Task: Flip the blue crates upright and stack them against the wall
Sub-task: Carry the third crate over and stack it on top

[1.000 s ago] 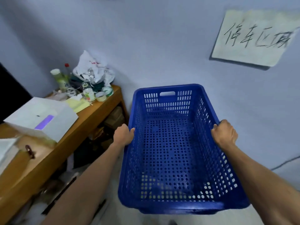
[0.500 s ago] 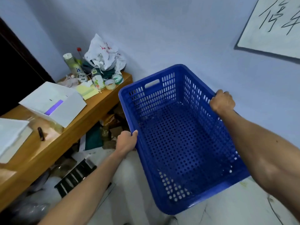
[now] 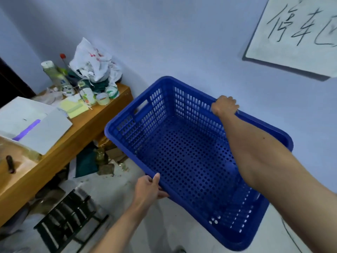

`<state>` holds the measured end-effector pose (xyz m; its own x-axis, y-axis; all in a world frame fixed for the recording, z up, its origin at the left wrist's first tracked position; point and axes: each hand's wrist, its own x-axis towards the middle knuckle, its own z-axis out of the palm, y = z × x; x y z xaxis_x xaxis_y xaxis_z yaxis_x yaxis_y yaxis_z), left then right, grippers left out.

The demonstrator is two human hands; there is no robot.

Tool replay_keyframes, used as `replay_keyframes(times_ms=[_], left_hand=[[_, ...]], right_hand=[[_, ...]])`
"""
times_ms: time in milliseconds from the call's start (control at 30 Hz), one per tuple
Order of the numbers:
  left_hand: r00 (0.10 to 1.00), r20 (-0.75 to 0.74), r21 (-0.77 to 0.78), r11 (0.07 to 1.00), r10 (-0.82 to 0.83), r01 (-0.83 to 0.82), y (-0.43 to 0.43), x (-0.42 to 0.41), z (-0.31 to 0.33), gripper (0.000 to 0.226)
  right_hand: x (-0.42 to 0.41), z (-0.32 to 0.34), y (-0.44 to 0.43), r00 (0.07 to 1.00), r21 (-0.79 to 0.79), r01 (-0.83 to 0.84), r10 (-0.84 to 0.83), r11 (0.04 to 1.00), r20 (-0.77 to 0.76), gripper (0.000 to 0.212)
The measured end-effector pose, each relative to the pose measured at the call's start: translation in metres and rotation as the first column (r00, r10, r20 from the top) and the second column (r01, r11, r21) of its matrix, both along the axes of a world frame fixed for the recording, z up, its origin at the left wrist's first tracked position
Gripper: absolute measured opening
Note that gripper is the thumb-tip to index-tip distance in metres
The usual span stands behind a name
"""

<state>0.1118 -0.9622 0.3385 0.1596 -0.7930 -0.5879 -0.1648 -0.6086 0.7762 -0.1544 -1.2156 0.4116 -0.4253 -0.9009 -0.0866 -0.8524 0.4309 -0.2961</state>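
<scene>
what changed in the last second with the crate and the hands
The blue crate swung round: it pointed straight at the wall, now it is held angled, handle end toward the desk. The right hand pushed forward, the left hand drew back. Unchanged: both hands grip the long rims, crate upright and empty; nothing let go.

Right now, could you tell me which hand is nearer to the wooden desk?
Left. The left hand grips the crate rim facing the desk; the right hand grips the opposite rim.

1 blue crate (image 3: pixel 182 152), 1 left hand (image 3: pixel 147 189), 1 right hand (image 3: pixel 224 105), 1 wooden desk (image 3: pixel 82 132), 1 wall sign (image 3: pixel 295 33).
</scene>
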Motion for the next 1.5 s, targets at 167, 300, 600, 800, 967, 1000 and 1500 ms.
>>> replay_keyframes(times_ms=[167, 300, 600, 800, 967, 1000, 1500], left_hand=[[0.997, -0.077, -0.008, 1.000, 0.007, -0.007, 0.006, -0.028, 0.008, 0.043], [0.988, -0.149, 0.036, 0.999, 0.045, -0.040, 0.004, -0.039, 0.015, 0.041], [0.956, -0.291, 0.039, 0.999, 0.035, -0.025, -0.006, -0.041, 0.024, 0.034], [0.960, -0.279, 0.046, 0.998, -0.038, 0.053, -0.015, -0.034, 0.022, 0.036], [0.969, -0.203, 0.046, 0.987, -0.144, 0.156, -0.027, -0.027, 0.026, 0.036], [0.967, -0.195, 0.051, 0.983, -0.162, 0.175, -0.028, -0.025, 0.028, 0.035], [0.892, -0.189, 0.126, 0.891, -0.410, 0.436, -0.039, -0.002, 0.036, 0.052]], right_hand=[[-0.001, 0.000, -0.015, 0.999, 0.030, 0.020, -0.021, 0.999, 0.024, 0.034], [-0.004, -0.006, -0.028, 0.999, 0.035, 0.033, -0.034, 0.999, 0.035, 0.033], [-0.015, -0.024, -0.045, 0.999, 0.064, -0.021, 0.023, 0.998, -0.038, 0.037], [-0.020, -0.033, -0.050, 0.993, 0.059, -0.061, 0.067, 0.996, -0.093, 0.040], [-0.028, -0.039, -0.039, 0.958, 0.095, -0.177, 0.193, 0.980, -0.211, 0.051], [-0.029, -0.039, -0.035, 0.950, 0.103, -0.195, 0.214, 0.975, -0.226, 0.052], [0.028, -0.018, 0.101, 0.938, 0.287, -0.336, 0.346, 0.897, 0.015, 0.058]])
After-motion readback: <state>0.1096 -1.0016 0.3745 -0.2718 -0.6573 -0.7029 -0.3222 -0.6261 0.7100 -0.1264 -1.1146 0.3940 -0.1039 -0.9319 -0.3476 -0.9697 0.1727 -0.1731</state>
